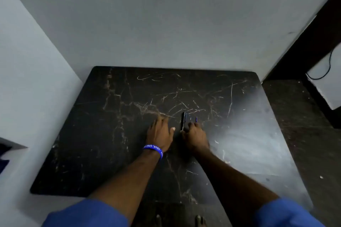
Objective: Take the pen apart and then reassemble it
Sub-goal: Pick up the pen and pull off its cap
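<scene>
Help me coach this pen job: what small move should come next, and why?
Probably close the right hand on the dark pen barrel and lift it. The barrel lies on the black table by that hand's fingertips, with a small blue piece apart beside it, so parts look separated. The left hand rests flat, holding nothing.

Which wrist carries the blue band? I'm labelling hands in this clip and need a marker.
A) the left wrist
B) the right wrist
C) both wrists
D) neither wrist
A: the blue wristband circles the wrist behind the left hand, which lies flat on the dark table; the wrist behind the right hand, by the pen, is bare.
</scene>
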